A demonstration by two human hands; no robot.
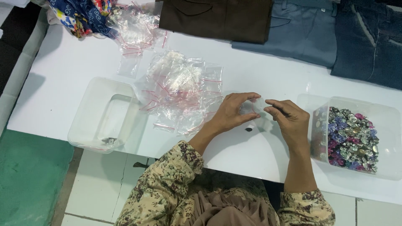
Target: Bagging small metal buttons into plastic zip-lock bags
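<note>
While pinched betw. fingers of left hand [233, 112] & right hand [289, 119], mid-frame: small clear plastic bag [254, 106], crumpled, see-through.

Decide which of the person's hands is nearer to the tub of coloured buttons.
Right. The right hand is just beside the tub of buttons, close to its near wall. The left hand sits farther away, next to the pile of clear bags.

Pile of small bags [180, 90] left of both hands, tub [102, 115] further left, tub of buttons [356, 136] right, folded trousers [301, 29] along the table's [58, 75] far edge
</note>
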